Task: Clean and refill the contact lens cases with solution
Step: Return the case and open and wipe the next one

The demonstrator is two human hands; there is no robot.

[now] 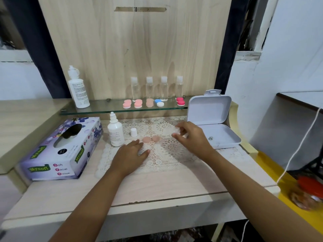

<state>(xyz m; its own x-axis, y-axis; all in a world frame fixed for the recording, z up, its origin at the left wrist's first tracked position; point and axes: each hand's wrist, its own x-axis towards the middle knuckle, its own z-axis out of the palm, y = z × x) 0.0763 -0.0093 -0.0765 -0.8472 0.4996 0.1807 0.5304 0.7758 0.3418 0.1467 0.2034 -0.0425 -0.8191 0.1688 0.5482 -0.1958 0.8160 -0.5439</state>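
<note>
Left hand flat, palm down; right hand raised, fingers pinched.

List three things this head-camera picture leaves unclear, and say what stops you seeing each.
1. Object in the right hand: pale and blurred, partly covered by fingers.
2. Print on the small solution bottle: too small to read.
3. Tissue box contents: the opening is dark, only a little white shows.

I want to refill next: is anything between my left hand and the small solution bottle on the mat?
Nothing visible. The left hand rests flat on the lace mat, and the small solution bottle stands uncapped just beyond it to the left.
</note>
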